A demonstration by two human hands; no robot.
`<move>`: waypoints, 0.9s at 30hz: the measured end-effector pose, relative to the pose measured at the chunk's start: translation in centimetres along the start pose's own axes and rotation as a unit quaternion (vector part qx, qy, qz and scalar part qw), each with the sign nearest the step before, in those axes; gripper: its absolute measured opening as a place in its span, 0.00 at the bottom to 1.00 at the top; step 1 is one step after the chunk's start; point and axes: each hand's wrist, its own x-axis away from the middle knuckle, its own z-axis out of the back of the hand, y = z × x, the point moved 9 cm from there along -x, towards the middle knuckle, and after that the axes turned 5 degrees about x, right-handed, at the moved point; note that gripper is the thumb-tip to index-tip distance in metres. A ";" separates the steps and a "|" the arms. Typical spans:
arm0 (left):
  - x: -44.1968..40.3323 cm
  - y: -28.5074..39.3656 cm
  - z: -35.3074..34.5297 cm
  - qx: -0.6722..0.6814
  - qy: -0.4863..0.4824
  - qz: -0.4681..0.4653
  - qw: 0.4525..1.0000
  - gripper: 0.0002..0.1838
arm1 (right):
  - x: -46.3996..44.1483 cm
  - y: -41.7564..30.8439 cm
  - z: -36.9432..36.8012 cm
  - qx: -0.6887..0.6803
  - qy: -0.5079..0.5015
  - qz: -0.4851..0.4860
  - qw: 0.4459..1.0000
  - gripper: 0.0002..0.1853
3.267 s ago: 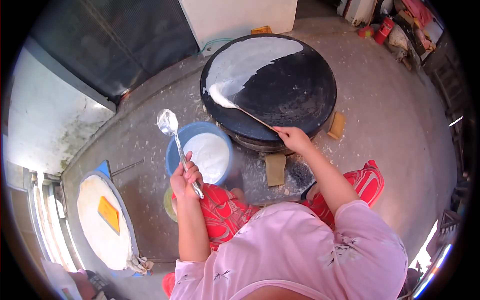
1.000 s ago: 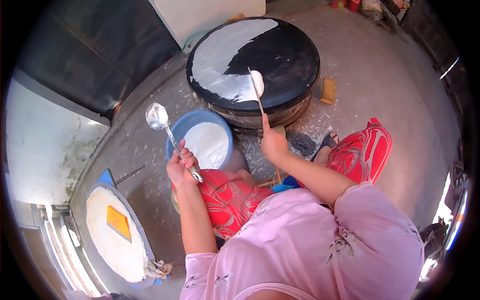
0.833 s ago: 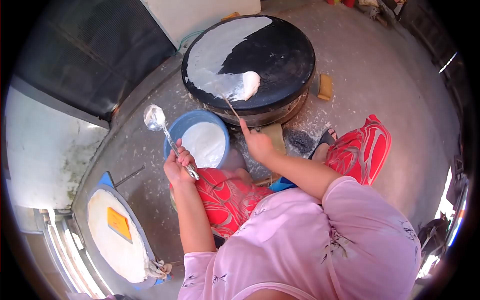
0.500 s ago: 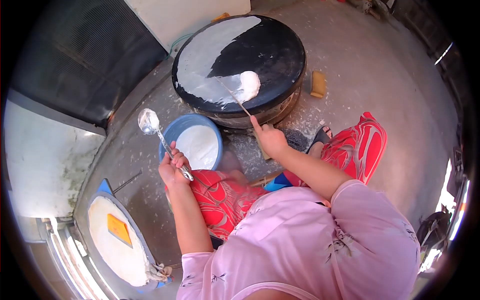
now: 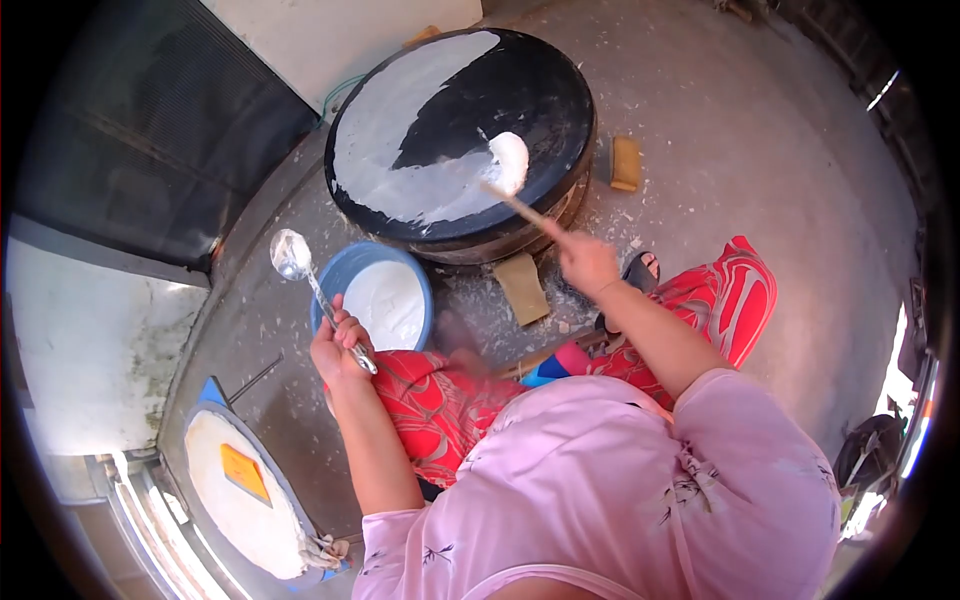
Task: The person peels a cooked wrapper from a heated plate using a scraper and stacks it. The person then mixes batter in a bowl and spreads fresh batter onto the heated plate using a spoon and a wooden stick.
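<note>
My left hand (image 5: pixel 340 340) is closed around the handle of a metal ladle (image 5: pixel 291 255), its bowl pointing up and smeared white. Below the ladle stands a blue basin (image 5: pixel 424 275) with white batter (image 5: pixel 388 300) in it. Fingers wrapped, my right hand (image 5: pixel 587 262) grips a wooden spreader (image 5: pixel 525 210). The spreader's far end is over the near part of a large round black griddle (image 5: pixel 535 85), beside a thick mound of batter (image 5: pixel 510 163). A thin white layer of batter (image 5: pixel 375 140) covers the griddle's left part; the rest of its top is dark.
At lower left, a pile of thin white sheets (image 5: pixel 215 495) lies on a blue-edged board, with an orange rectangular piece (image 5: pixel 245 473) on top. A yellow block (image 5: pixel 625 163) and a tan flat piece (image 5: pixel 522 290) lie near the griddle.
My right hand has moved right and slightly toward me, drawing the spreader across the batter to the mound's near edge. The ladle stays raised in my left hand. The view has shifted slightly.
</note>
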 end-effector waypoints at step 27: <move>-2.7 -1.1 -0.8 -0.011 0.067 -0.073 0.995 0.19 | -13.8 16.8 4.4 0.142 -0.015 0.068 0.987 0.30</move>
